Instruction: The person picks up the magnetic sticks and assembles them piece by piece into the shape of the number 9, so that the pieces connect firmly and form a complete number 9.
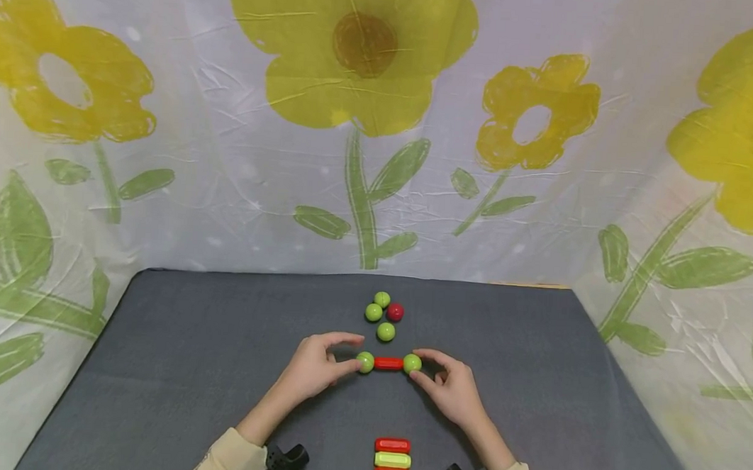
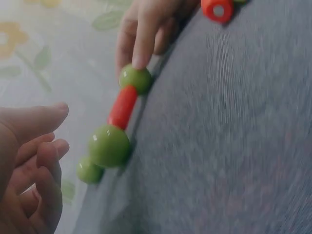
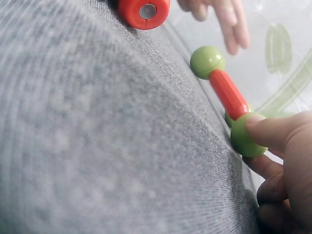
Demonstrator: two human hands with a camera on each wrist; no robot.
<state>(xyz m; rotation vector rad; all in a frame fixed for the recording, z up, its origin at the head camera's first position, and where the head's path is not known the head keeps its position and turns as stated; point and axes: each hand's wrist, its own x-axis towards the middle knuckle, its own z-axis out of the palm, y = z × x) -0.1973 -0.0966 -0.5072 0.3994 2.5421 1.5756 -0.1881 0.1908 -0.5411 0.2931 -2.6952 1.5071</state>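
A red rod (image 1: 388, 363) lies across the dark cloth with a green ball (image 1: 365, 362) on its left end and another green ball (image 1: 412, 363) on its right end. My right hand (image 1: 451, 388) pinches the right ball between thumb and finger; the right wrist view shows the thumb on that ball (image 3: 246, 135). Beside the left ball is my left hand (image 1: 318, 365), thumb and fingers apart. In the left wrist view a gap separates the left hand (image 2: 31, 165) from the near ball (image 2: 109, 146).
Behind the rod sit several green balls (image 1: 385, 332) and one red ball (image 1: 394, 312). Nearer the front edge, red rods (image 1: 393, 445) and a yellow-green rod (image 1: 393, 460) lie in a column between the forearms. A flowered sheet (image 1: 251, 186) hangs behind the table (image 1: 536, 357).
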